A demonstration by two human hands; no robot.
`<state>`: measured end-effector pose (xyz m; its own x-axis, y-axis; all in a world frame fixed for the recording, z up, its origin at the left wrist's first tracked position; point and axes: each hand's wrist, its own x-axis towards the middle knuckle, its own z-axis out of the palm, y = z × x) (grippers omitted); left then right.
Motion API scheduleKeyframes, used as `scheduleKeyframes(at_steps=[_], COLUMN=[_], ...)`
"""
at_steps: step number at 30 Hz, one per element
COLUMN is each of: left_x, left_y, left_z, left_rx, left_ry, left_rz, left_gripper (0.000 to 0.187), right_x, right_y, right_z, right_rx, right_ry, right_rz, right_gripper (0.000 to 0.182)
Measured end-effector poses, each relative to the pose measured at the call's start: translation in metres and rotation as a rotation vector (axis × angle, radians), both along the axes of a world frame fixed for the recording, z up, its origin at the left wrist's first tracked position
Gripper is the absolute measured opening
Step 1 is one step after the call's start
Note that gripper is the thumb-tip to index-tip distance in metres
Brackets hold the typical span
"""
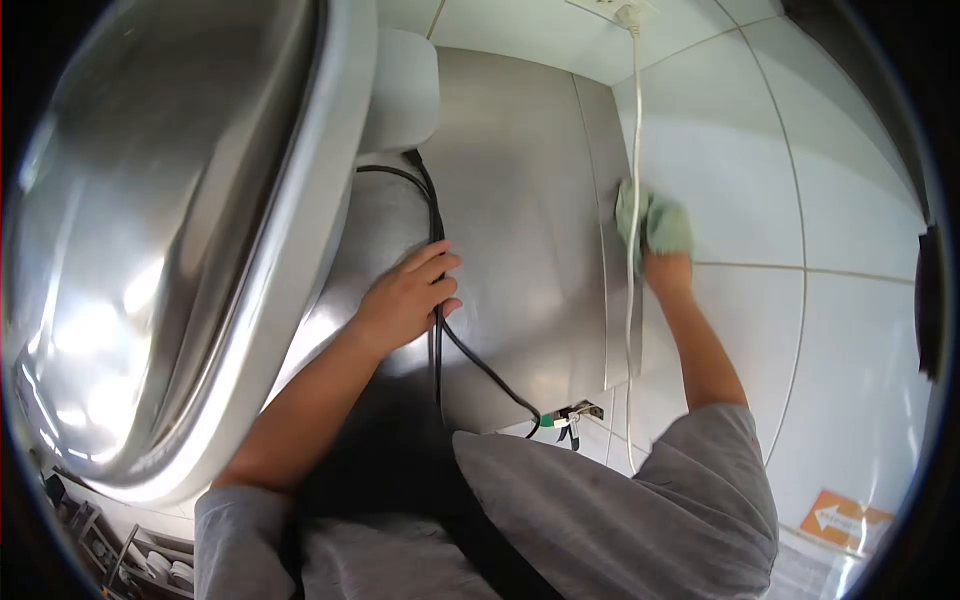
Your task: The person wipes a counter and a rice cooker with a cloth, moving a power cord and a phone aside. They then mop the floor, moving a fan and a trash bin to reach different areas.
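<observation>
My left hand (pixel 410 292) is closed around a bundle of black cables (pixel 436 215) over the stainless steel counter (pixel 520 200). The cables run from beside a white-and-silver appliance (pixel 345 130) down toward my body. Out to the right, my right hand (pixel 664 268) grips a pale green cloth (pixel 655 222) near the counter's raised edge and the tiled wall. The cloth is blurred and covers most of my right fingers. A white power cord (pixel 634 140) hangs in front of the cloth, close to that hand.
The large shiny appliance lid (pixel 130 250) fills the left side. The white cord is plugged into a wall socket (pixel 632 12) at the top. White tiles (pixel 720 180) cover the wall. Near the counter's front edge are a green-and-white plug (pixel 552 421) and an orange arrow sign (pixel 845 520) lower right.
</observation>
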<state>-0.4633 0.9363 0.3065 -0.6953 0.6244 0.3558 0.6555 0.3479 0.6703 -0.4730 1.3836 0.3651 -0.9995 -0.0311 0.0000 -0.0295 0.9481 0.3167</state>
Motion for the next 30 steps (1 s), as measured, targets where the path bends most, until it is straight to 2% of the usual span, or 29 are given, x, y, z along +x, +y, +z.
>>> scheduleKeyframes(at_steps=[2,4,5,7,9,11,12,13,14,16,17,18,19,20,21,22,24,26,27,29,30], left_x=[0.002,0.004,0.014,0.005,0.016,0.031,0.038,0.045,0.054,0.068,0.075,0.085,0.096,0.108,0.119,0.13,0.141,0.142,0.143,0.14,0.137], left_y=[-0.001,-0.005,-0.011,-0.01,-0.012,-0.015,-0.016,-0.02,-0.029,-0.051,-0.064,-0.076,-0.087,-0.097,-0.107,-0.118,-0.142,-0.172,-0.184,-0.196,-0.204], left_z=[-0.002,-0.002,0.004,0.001,0.008,0.028,0.041,0.061,0.081,0.113,0.127,0.141,0.155,0.165,0.174,0.184,0.191,0.189,0.185,0.188,0.182], left_rx=[0.011,0.048,0.053,0.153,0.214,0.425,0.524,0.496,0.515,0.517,0.491,0.434,0.373,0.298,0.22,0.146,-0.023,-0.155,-0.193,-0.287,-0.278], left_ry=[0.017,0.013,0.036,0.072,0.049,-0.008,0.023,0.033,0.15,0.377,0.487,0.578,0.667,0.759,0.849,0.873,0.945,0.983,0.976,0.996,0.952], left_rz=[-0.006,-0.04,-0.058,-0.064,-0.066,0.069,0.088,0.072,0.132,0.186,0.186,0.172,0.161,0.157,0.153,0.175,0.261,0.443,0.551,0.666,0.657], left_gripper=[0.023,0.024,0.024,0.02,0.02,0.018,0.017,0.017,0.017,0.017,0.018,0.018,0.019,0.018,0.019,0.019,0.02,0.017,0.014,0.007,0.013], right_x=[0.098,0.187,0.276,0.33,0.362,0.384,0.386,0.383,0.374,0.343,0.334,0.318,0.296,0.271,0.243,0.216,0.168,0.09,0.053,-0.023,-0.062], right_y=[0.02,0.0,0.011,-0.015,-0.038,-0.05,-0.065,-0.072,-0.092,-0.143,-0.151,-0.166,-0.19,-0.215,-0.241,-0.255,-0.289,-0.258,-0.229,-0.178,-0.151], right_z=[-0.002,0.033,0.045,0.091,0.128,0.169,0.181,0.188,0.189,0.182,0.154,0.115,0.079,0.041,0.021,-0.031,-0.025,-0.036,-0.07,-0.062,-0.061], right_rx=[0.111,-0.121,0.033,0.087,0.077,0.277,0.184,0.075,0.057,-0.488,-0.414,-0.528,-0.813,-0.942,-0.959,-0.722,-0.663,-0.463,-0.457,-0.399,-0.424], right_ry=[-0.041,-0.257,-0.154,-0.412,-0.236,-0.277,0.039,0.346,0.36,0.647,0.627,0.607,0.503,0.309,0.033,0.031,-0.058,-0.286,0.029,0.109,0.098], right_rz=[0.098,-0.179,-0.021,-0.391,-0.792,-0.672,-0.556,-0.435,-0.455,-0.308,-0.208,-0.203,-0.219,-0.311,-0.391,-0.103,0.105,-0.032,-0.081,-0.299,-0.43], right_gripper=[0.052,0.04,0.034,0.03,0.027,0.035,0.038,0.041,0.041,0.043,0.042,0.041,0.043,0.05,0.053,0.056,0.063,0.071,0.074,0.071,0.071])
